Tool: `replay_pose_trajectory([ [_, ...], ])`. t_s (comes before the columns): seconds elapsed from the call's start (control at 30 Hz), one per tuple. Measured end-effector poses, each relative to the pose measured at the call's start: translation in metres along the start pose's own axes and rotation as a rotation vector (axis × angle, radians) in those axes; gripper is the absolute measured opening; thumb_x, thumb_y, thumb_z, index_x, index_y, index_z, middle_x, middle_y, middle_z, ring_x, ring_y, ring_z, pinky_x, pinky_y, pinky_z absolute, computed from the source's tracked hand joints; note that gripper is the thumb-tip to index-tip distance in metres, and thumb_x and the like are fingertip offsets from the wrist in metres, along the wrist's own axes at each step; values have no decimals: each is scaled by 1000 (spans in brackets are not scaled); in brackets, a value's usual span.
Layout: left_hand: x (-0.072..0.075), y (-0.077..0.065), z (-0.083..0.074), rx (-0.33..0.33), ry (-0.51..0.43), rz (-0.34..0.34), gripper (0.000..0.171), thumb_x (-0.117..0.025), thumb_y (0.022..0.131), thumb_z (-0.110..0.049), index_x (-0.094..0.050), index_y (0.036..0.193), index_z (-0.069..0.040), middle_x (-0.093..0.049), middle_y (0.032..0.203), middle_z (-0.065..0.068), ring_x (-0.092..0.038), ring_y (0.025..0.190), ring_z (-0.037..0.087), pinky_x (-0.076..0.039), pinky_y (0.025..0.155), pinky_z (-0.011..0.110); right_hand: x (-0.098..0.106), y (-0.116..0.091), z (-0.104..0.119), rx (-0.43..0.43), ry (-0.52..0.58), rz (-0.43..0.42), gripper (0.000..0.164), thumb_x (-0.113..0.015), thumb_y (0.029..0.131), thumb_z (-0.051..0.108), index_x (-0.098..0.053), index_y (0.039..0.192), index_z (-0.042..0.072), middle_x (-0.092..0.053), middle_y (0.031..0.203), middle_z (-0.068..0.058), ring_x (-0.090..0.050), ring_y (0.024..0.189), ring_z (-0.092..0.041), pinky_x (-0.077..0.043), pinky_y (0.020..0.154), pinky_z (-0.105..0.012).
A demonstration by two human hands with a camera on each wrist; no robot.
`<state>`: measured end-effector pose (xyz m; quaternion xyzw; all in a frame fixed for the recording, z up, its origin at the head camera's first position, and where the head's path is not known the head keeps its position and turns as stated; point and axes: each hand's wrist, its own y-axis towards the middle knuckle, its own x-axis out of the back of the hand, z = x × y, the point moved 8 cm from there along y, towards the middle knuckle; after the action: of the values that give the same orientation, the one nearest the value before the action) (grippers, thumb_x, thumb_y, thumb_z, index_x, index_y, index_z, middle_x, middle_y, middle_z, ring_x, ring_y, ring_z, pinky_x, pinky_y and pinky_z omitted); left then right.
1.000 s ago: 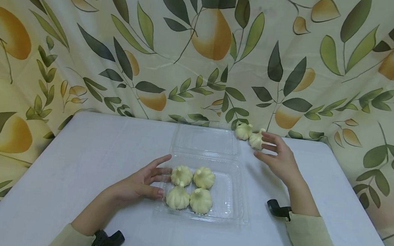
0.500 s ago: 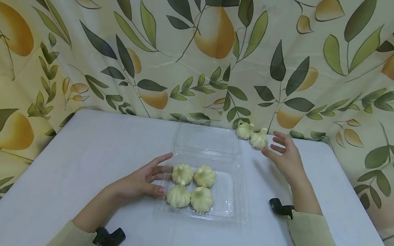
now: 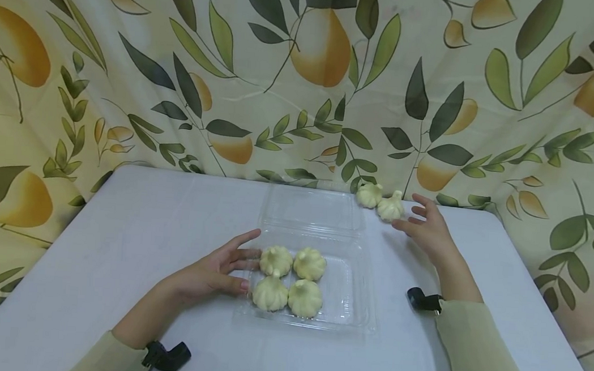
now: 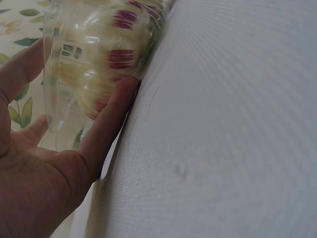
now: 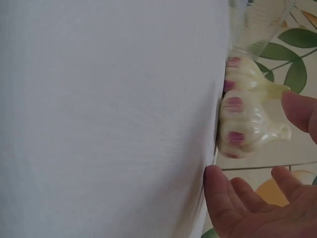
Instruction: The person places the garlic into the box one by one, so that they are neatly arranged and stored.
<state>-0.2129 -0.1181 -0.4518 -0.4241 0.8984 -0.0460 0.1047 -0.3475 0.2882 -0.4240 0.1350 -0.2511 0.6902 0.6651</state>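
In the head view my left hand point(image 3: 215, 274) has its fingers spread against the left side of a clear plastic clamshell box point(image 3: 339, 287). Several pale garlic bulbs point(image 3: 305, 298) sit grouped in the left part of that box. In the left wrist view, purple-streaked bulbs point(image 4: 89, 49) show through its wall, with a finger at the base. My right hand point(image 3: 429, 233), fingers apart and holding nothing, is just right of a garlic bulb point(image 3: 390, 207) on the table. A second loose bulb point(image 3: 368, 195) stands beside it. The right wrist view shows the nearer bulb point(image 5: 242, 124) between thumb and fingers, untouched.
The box's lid point(image 3: 313, 209) lies folded back toward the rear edge of the white table point(image 3: 172, 217). Right behind that edge hangs a curtain point(image 3: 206, 89) printed with fruit and leaves. Both loose bulbs stand near the rear edge, right of the lid.
My right hand has drawn back to the right from the nearer loose bulb, then turned slightly with its thumb low beside it. The left hand and the box have stayed in place.
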Motion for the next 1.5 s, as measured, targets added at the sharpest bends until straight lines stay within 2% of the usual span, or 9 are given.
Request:
replay_pose_trajectory([
  [0.2,1,-1,-1,-3,-5,-1,101,-69,87,3,-10,161,-31,-24,160,17,-34,143,36,-54,90,36,-2,8,4,5,1,27,101,-76,88,23,-6,161,11,-16,161,-30,-30,143,-49,-36,110,-60],
  [0.53,1,0,1,-4,-10,-1,101,-70,86,3,-11,161,-31,-25,159,18,-35,142,35,-54,89,36,-6,19,11,1,-20,44,103,-77,87,20,-6,161,13,-18,161,-28,-30,143,-48,-37,110,-58],
  [0.7,1,0,2,-2,-7,-5,101,-70,86,2,-11,161,-32,-25,159,17,-34,143,35,-54,90,37,-10,23,13,32,-48,48,96,-76,87,17,-14,161,13,-25,160,-26,-33,143,-47,-37,110,-57],
  [0.9,1,0,3,0,-14,-6,99,-69,87,2,-12,161,-32,-25,159,16,-34,143,35,-54,92,41,-12,27,8,5,-71,55,86,-75,86,16,-27,156,3,-33,158,-22,-36,140,-43,-39,109,-54],
  [1.03,1,0,3,3,-11,-9,100,-70,87,2,-12,161,-32,-25,159,16,-34,143,35,-54,92,42,-12,27,6,5,-76,52,76,-76,85,16,-39,150,2,-39,153,-22,-39,138,-42,-40,108,-53],
  [1.2,1,0,2,8,-6,-13,100,-70,86,1,-11,161,-32,-26,159,17,-34,143,35,-54,92,42,-11,28,6,31,-94,35,62,-76,85,14,-48,139,3,-47,141,-23,-45,131,-40,-44,100,-43],
  [1.3,1,0,2,9,-4,-15,100,-71,86,1,-11,161,-32,-25,159,17,-34,143,35,-54,92,42,-10,26,7,39,-97,29,62,-77,84,14,-49,137,3,-48,136,-23,-47,126,-38,-44,94,-36],
  [1.5,1,0,2,6,2,-15,100,-70,86,1,-11,161,-32,-25,159,17,-34,143,36,-55,92,42,-8,20,12,54,-80,20,62,-79,83,16,-50,137,4,-45,134,-20,-48,123,-35,-47,85,-28],
])
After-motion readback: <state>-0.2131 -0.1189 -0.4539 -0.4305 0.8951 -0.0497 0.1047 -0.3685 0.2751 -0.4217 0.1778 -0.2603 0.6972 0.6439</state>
